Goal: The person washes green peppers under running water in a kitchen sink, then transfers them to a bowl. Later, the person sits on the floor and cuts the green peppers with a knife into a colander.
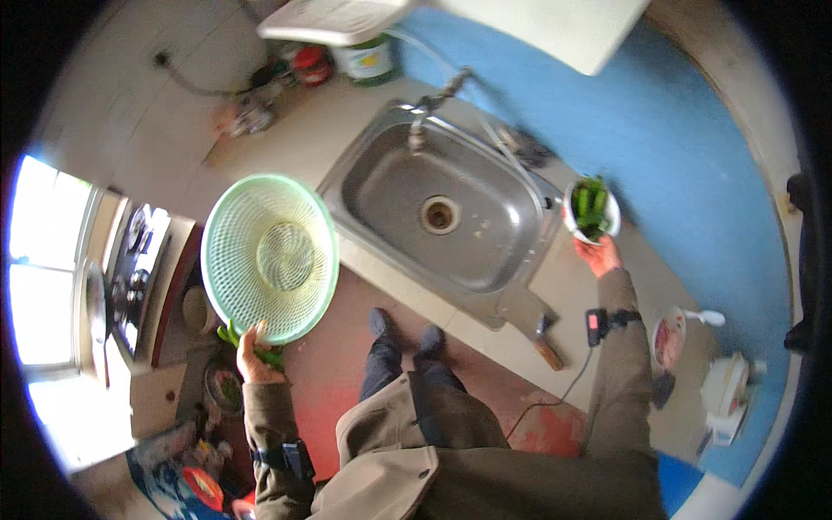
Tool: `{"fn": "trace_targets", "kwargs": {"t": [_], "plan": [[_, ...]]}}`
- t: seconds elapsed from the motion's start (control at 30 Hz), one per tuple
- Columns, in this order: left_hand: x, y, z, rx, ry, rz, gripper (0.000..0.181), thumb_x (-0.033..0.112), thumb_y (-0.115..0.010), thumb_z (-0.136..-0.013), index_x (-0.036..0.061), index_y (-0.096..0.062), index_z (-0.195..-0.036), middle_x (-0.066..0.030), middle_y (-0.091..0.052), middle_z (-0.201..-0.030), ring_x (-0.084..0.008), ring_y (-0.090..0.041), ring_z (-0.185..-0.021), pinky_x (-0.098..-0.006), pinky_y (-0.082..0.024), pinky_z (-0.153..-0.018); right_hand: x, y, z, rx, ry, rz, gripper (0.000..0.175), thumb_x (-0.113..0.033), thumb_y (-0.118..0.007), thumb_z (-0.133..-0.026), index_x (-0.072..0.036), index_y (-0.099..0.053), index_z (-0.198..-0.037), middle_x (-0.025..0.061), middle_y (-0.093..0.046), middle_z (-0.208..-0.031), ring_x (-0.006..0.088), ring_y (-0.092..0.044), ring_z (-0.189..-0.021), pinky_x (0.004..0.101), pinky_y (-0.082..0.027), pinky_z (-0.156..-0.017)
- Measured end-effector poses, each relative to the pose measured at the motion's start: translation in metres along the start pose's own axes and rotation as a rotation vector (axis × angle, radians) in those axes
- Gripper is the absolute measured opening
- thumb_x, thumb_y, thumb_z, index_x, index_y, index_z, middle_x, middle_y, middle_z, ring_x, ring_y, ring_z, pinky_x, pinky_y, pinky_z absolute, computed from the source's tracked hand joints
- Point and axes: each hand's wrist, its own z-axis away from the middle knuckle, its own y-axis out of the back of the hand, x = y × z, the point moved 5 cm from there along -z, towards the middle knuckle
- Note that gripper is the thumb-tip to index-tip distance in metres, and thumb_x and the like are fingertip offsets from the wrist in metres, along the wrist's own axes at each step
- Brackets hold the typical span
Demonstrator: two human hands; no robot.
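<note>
My left hand (259,359) grips the near rim of a pale green plastic colander basket (286,253), tilted so that its bare inside faces me. Some green vegetable pieces (268,356) stick out around the same hand; their kind is unclear. On the right, my right hand (599,255) holds the near side of a white bowl (612,218) at the back of the counter. Chunky green vegetable pieces (590,203) fill it. Between both hands lies a stainless steel sink (390,195), with small pale scraps near its drain (440,215).
A cleaver with a wooden handle (548,354) lies on the counter (585,305) by the sink's near right corner. A tap (418,133) overhangs the basin. Farther right are a plate of food (668,341) and a white appliance (725,385). Jars (312,65) stand at the back left.
</note>
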Motion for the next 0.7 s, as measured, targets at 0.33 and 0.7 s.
{"fn": "trace_targets", "kwargs": {"t": [0.33,0.7], "plan": [[-0.005,0.104,-0.070,0.125,-0.139,0.245,0.022,0.014,-0.071,-0.079,0.0035,-0.058,-0.093,-0.0024,-0.055,-0.069,-0.0179,-0.055,-0.054,-0.0344,-0.053,-0.054,-0.043,-0.077,0.078,-0.115,0.299,0.236,0.045,-0.024,-0.044,-0.094,0.006,-0.050,-0.127,0.0211,-0.064,-0.118,0.0305,-0.066,-0.105,0.0381,-0.058,-0.085],[-0.020,0.303,-0.114,0.182,-0.136,0.455,0.021,0.009,-0.067,-0.080,0.0058,-0.050,-0.093,-0.0031,-0.050,-0.073,-0.0173,-0.051,-0.054,-0.0356,-0.052,-0.053,0.174,-0.254,0.239,-0.465,0.167,0.239,0.044,-0.029,-0.042,-0.100,0.002,-0.050,-0.130,0.0214,-0.065,-0.114,0.0322,-0.067,-0.099,0.0392,-0.060,-0.080]]}}
